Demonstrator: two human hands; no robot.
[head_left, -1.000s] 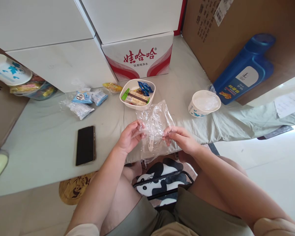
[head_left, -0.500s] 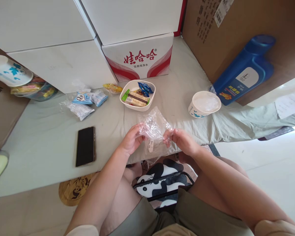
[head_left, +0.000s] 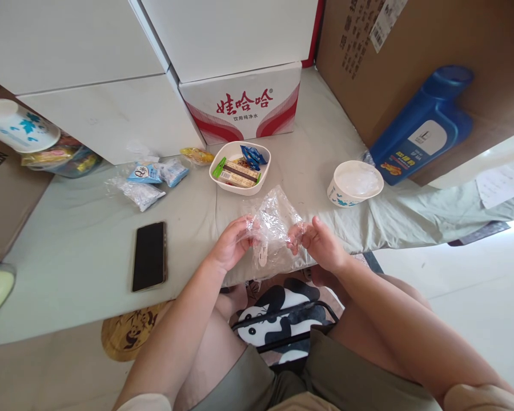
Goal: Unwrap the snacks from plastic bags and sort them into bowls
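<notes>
Pinched in the left hand [head_left: 233, 244], the clear plastic bag [head_left: 274, 220] hung at the front edge of the cloth-covered table [head_left: 192, 222]
Film so thin might have slipped floorward had that pinch loosened; the right hand [head_left: 322, 246] had its thumb lifted farther off its fingertips than earlier, its hold unclear

The plastic bag [head_left: 277, 212] was clear, thin and crinkled, with glossy highlights. Creased, matt cloth [head_left: 89, 262] covered the surface [head_left: 188, 228]. The smartphone [head_left: 149, 257] had a smooth, glossy screen. The bowl [head_left: 239, 190] looked smooth, its snack wrappers [head_left: 252, 157] shiny. The paper tub [head_left: 343, 197] contained translucent plastic [head_left: 357, 178]; the brown carton [head_left: 432, 34] was matt cardboard.
</notes>
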